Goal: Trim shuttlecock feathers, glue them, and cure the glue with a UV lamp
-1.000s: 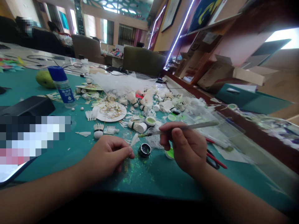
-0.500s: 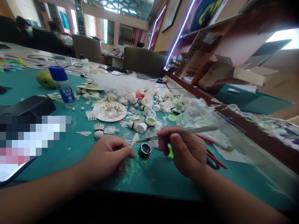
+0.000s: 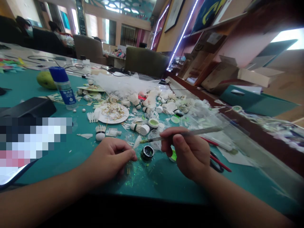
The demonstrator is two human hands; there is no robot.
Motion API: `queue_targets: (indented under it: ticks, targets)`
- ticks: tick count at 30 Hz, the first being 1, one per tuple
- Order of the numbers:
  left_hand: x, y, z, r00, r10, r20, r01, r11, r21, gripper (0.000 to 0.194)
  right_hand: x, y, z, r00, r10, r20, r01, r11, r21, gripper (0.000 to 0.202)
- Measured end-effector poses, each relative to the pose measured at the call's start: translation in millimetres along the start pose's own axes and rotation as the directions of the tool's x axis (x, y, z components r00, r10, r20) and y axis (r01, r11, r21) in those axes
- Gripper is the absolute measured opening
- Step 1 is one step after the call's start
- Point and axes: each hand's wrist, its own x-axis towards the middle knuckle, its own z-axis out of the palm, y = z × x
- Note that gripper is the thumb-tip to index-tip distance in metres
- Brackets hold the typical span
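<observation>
Between the thumb and fingers of my left hand (image 3: 114, 157) a small white feather (image 3: 137, 142) is pinched, its vane pointing up. My right hand (image 3: 188, 152) is closed round a paintbrush (image 3: 187, 134) held nearly level. The brush's greenish tip is at the feather's right edge and looks to touch it. Just below the tip stands a small open dark pot (image 3: 147, 153) on the green tabletop (image 3: 166, 186). Partly behind my right fingers lies a bright green lid or dish (image 3: 173, 155). Glittery green specks are scattered round the pot.
A paper disc (image 3: 102, 117) heaped with gold wire bits lies beyond my hands, near several shuttlecocks (image 3: 101, 133) and feather scraps. A blue-capped glue bottle (image 3: 63, 90) stands left, above a phone-like screen (image 3: 21, 158). Scissors (image 3: 216, 162) and a red stick (image 3: 222, 164) lie right.
The brush tip has shifted slightly up and right along the feather's edge. My left hand and the feather have stayed almost still.
</observation>
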Motion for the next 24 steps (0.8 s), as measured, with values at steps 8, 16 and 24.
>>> queue_targets:
  ticks: [8,16,24]
  targets:
    - [-1.1,-1.6,-0.5,1.000,0.000,0.001,0.000,1.000,-0.007,0.025,1.2,0.8,-0.3,1.000,0.025,-0.016,-0.025,0.999,0.027,0.022]
    - [-0.4,0.2,-0.7,1.000,-0.013,-0.008,0.013,1.000,-0.008,0.025,2.4,0.8,-0.6,1.000,-0.008,-0.029,0.009,0.999,0.044,0.021]
    - [-0.5,-0.5,-1.5,1.000,-0.010,0.000,0.010,1.000,-0.009,0.025,1.5,-0.6,-0.4,1.000,-0.025,-0.005,0.025,0.999,0.036,0.022]
